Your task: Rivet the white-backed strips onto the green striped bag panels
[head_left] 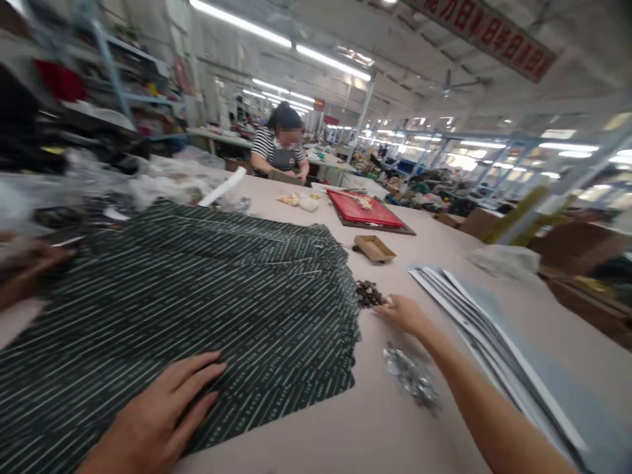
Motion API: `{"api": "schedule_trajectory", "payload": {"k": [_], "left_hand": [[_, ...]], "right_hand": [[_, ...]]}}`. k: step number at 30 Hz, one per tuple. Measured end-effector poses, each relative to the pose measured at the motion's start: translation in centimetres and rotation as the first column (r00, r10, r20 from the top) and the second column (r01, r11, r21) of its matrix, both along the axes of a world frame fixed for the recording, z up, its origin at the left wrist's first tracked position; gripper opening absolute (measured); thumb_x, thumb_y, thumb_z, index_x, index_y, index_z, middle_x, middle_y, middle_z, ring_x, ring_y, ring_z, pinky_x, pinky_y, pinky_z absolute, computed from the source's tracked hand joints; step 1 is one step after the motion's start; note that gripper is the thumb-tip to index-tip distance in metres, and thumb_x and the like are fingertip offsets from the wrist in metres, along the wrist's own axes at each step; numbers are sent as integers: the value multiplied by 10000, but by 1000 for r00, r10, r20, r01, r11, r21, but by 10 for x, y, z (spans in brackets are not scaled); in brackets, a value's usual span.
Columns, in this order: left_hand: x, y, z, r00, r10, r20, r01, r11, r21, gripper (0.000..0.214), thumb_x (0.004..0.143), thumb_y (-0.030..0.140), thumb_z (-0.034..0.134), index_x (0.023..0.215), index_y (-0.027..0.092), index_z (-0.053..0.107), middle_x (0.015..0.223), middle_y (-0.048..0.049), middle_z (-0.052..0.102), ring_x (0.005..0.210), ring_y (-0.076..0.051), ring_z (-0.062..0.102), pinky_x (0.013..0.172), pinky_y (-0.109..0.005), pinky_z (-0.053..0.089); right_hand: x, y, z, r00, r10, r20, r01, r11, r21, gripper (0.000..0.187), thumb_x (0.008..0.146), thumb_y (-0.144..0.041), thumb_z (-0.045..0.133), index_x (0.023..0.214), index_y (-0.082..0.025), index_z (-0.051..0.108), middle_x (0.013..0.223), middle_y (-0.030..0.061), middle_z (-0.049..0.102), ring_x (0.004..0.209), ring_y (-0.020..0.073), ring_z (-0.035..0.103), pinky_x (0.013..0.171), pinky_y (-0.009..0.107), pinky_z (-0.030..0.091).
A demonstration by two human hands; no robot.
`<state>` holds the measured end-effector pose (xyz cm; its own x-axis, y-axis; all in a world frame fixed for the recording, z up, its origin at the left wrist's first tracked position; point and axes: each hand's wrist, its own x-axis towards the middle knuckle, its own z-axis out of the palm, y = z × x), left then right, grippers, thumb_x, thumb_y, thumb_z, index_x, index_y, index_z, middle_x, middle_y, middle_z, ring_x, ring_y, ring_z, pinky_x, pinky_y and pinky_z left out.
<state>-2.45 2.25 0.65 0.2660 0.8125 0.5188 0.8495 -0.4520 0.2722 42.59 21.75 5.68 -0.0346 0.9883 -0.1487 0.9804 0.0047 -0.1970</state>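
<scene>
A person at a factory counter (306,441) rests a spread left hand (162,408) on dark striped fabric (237,289), its fingers apart and clamped on nothing, while the right hand (405,315) dips to a heap of small brown pieces (368,293); whether that grip is closed on any of them cannot be told. The fabric lies across the counter's left side, its ragged right border just beside the heap, and that closeness looks like the chief hazard: a nudge of the cloth or a sweep of the fingers could scatter pieces or send some beneath it. A cluster of silvery pieces (411,376), closer to the counter's near edge and just beside the right forearm, could be brushed by a dropped arm and mixed with the brown ones. Toward the counter's right edge, long pale strips (494,349) lie close enough for an elbow to shift. Another person's hand (34,273), by the fabric's left side, might tug the cloth askew, as the left hand's light-looking contact may not hold it.
</scene>
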Motion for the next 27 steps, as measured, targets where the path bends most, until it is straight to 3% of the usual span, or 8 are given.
{"api": "schedule_trajectory", "payload": {"k": [3, 6, 10, 13, 18, 21, 24, 27], "left_hand": [[-16, 14, 19, 985, 95, -143, -105, 992, -68, 285, 1003, 349, 459, 1240, 278, 600, 1311, -28, 606, 1193, -232, 590, 1023, -402, 571], [-33, 46, 37, 954, 192, -231, -228, 964, -139, 327, 972, 227, 496, 1292, 214, 567, 1424, -62, 524, 1330, -263, 477, 1155, -477, 464], [-45, 87, 50, 935, 221, -278, -278, 942, -188, 409, 935, 177, 575, 1342, 178, 530, 1466, -77, 490, 1380, -274, 417, 1206, -479, 397], [-45, 105, 57, 931, 220, -293, -288, 934, -213, 460, 928, 198, 614, 1373, 178, 500, 1456, -86, 498, 1359, -270, 434, 1186, -468, 416], [-50, 128, 74, 928, 198, -317, -280, 930, -239, 631, 860, 229, 721, 1428, 208, 446, 1526, -92, 410, 1415, -296, 357, 1190, -486, 389], [-54, 139, 85, 928, 160, -336, -254, 933, -255, 575, 824, 233, 753, 1354, 210, 530, 1376, -88, 550, 1306, -289, 465, 1133, -446, 440], [-50, 139, 93, 924, 161, -346, -246, 944, -219, 549, 805, 208, 755, 1314, 193, 550, 1259, -103, 585, 1210, -303, 500, 1072, -440, 464], [-42, 127, 95, 921, 183, -343, -253, 952, -174, 279, 884, 168, 617, 1163, 171, 604, 1150, -116, 590, 1147, -311, 499, 1020, -442, 458]], "right_hand": [[-8, 10, -10, 998, 41, -57, -41, 999, 14, 249, 857, -374, 588, 855, -177, 740, 853, 83, 778, 822, 267, 711, 672, 296, 459], [-5, 19, -16, 995, 46, -93, -46, 999, -4, 291, 815, -433, 565, 785, -197, 732, 748, 70, 762, 751, 275, 704, 642, 307, 443], [1, 23, -18, 994, 31, -109, -35, 999, -42, 312, 745, -475, 578, 765, -213, 746, 758, 59, 767, 761, 279, 708, 667, 317, 452], [4, 25, -19, 995, 15, -97, -22, 998, -66, 340, 719, -519, 581, 669, -211, 716, 678, 67, 738, 716, 285, 696, 633, 324, 435], [7, 26, -19, 996, 16, -93, -28, 992, -124, 316, 676, -507, 618, 620, -206, 694, 628, 67, 713, 686, 280, 681, 620, 322, 422], [7, 26, -18, 995, 21, -102, -35, 990, -139, 282, 677, -470, 622, 640, -204, 708, 650, 61, 718, 693, 263, 671, 628, 313, 422], [6, 25, -16, 994, 10, -113, -26, 988, -149, 259, 688, -444, 623, 630, -202, 693, 616, 47, 685, 657, 235, 634, 608, 302, 408], [5, 22, -13, 991, -6, -133, -17, 985, -172, 258, 689, -442, 638, 592, -203, 632, 543, 22, 607, 581, 197, 567, 554, 288, 378]]}}
